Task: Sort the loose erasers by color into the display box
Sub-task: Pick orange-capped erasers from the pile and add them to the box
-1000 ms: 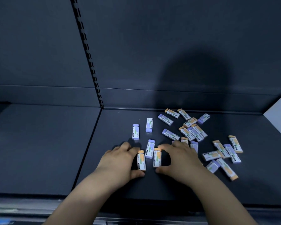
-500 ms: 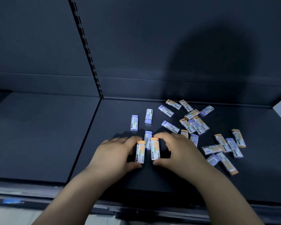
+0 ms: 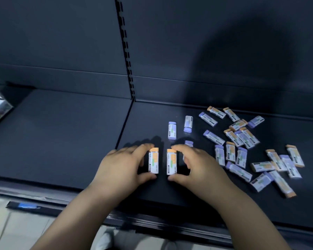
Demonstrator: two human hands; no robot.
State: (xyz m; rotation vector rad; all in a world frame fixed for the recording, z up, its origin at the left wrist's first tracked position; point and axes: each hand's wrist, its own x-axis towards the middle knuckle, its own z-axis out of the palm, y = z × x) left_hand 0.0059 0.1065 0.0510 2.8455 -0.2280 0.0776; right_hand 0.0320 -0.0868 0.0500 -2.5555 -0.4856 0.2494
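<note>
Two orange-tipped erasers, white printed sleeves, purple-tipped erasers scattered nearby

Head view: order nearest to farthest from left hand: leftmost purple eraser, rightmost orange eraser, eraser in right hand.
1. Orange eraser held by right hand, just right of the left hand.
2. Leftmost purple eraser, behind the hands.
3. Rightmost orange eraser, far right.
</note>
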